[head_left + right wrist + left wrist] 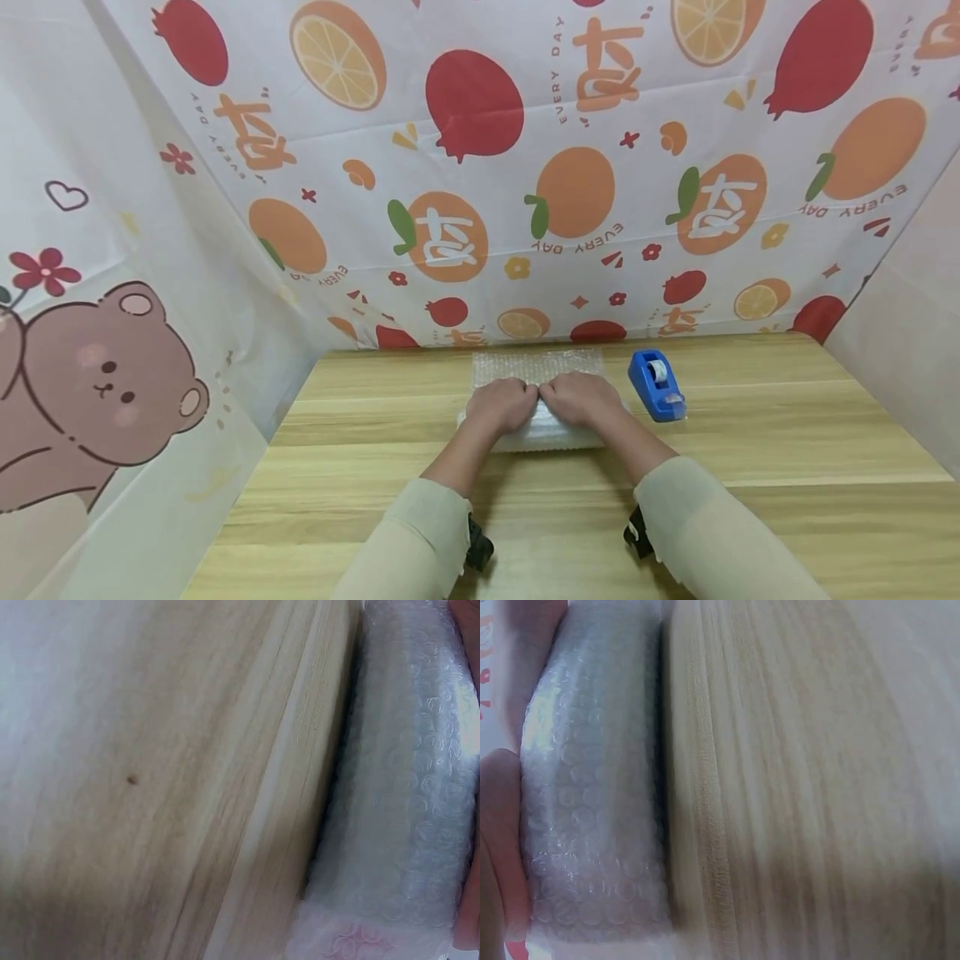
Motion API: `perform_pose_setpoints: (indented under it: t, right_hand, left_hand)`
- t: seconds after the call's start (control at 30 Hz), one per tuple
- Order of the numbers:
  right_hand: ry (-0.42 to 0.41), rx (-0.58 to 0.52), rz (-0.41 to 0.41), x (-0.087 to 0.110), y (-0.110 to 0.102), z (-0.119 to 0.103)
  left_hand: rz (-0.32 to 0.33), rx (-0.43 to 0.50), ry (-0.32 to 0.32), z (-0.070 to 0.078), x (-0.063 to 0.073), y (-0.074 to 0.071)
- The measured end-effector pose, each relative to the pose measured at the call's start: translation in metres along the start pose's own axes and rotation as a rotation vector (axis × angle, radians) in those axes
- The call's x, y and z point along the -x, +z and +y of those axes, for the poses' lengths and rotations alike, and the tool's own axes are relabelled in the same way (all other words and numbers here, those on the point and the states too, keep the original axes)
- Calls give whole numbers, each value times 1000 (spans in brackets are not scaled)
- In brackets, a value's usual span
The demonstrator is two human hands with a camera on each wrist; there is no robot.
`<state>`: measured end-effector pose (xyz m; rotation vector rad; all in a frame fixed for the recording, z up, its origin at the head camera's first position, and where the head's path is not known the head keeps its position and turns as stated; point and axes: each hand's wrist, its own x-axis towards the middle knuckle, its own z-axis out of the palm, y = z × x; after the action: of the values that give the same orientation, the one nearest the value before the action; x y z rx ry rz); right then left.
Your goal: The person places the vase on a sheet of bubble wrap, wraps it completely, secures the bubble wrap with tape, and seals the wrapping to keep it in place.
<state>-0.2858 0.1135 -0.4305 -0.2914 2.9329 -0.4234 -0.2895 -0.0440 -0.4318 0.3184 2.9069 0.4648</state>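
On the wooden table, a roll-like bundle of clear bubble wrap point(544, 435) lies crosswise, with a flat part of the sheet stretching behind it toward the wall. My left hand point(502, 403) and right hand point(581, 398) grip its top side by side, fingers curled and thumbs nearly meeting in the middle. The left wrist view has the bubbled surface point(592, 795) close up, left fingers along its far side. In the right wrist view, the wrap point(397, 780) shows a faint pink patch near its end. What lies inside the bundle is hidden.
A blue tape dispenser point(654, 387) with a roll of clear tape stands right of the wrap. Behind the table point(360, 483) hangs a fruit-printed cloth point(510, 208); a bear-printed cloth point(112, 392) hangs at the left.
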Motion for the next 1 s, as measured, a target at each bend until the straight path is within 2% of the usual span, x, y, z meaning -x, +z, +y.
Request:
perform_pose_setpoints:
  t: [0.37, 0.53, 0.73, 1.0]
  right_hand:
    - [-28, -27, 15, -10, 0, -1]
    - [-41, -32, 28, -16, -4, 0]
    - [-2, -67, 18, -22, -9, 4]
    - [-5, -74, 2, -28, -8, 9]
  left_hand:
    - [41, 61, -24, -6, -8, 1]
    - [41, 87, -30, -7, -12, -1]
    - [38, 109, -31, -4, -17, -7]
    - [6, 109, -54, -6, -24, -4]
